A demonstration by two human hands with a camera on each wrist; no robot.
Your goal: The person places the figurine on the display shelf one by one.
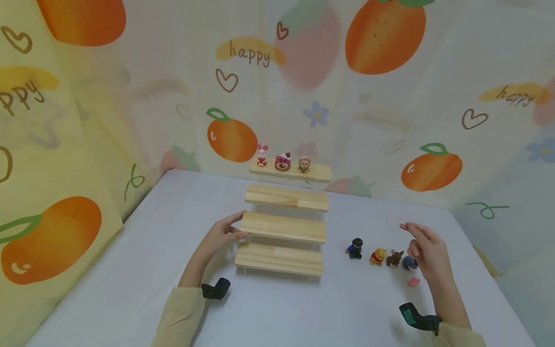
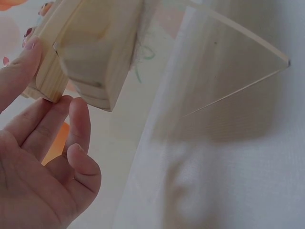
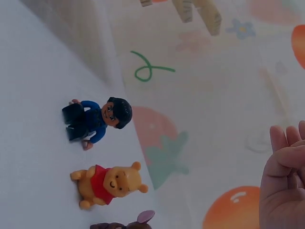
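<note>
My left hand (image 1: 220,237) grips the left end of a tiered wooden display shelf (image 1: 284,226), at its second board from the front. In the left wrist view the thumb lies on one face of the board (image 2: 52,78) and fingertips touch its other side. Over the right of the table hovers my right hand (image 1: 429,253), its fingers partly bent and nothing visible in them. Below and left of it stand a dark-haired toy figure (image 1: 354,248) in blue, a yellow bear figure (image 1: 377,257) in a red shirt, a brown animal figure (image 1: 394,259) and a blue-grey figure (image 1: 409,262), partly hidden.
On the shelf's top board sit a pink long-eared figure (image 1: 262,156), a pink bear figure (image 1: 283,162) and a brown-and-beige figure (image 1: 304,164). A small pink piece (image 1: 414,282) lies near the right forearm. Behind the white table (image 1: 130,270) hangs a fruit-print cloth (image 1: 173,96).
</note>
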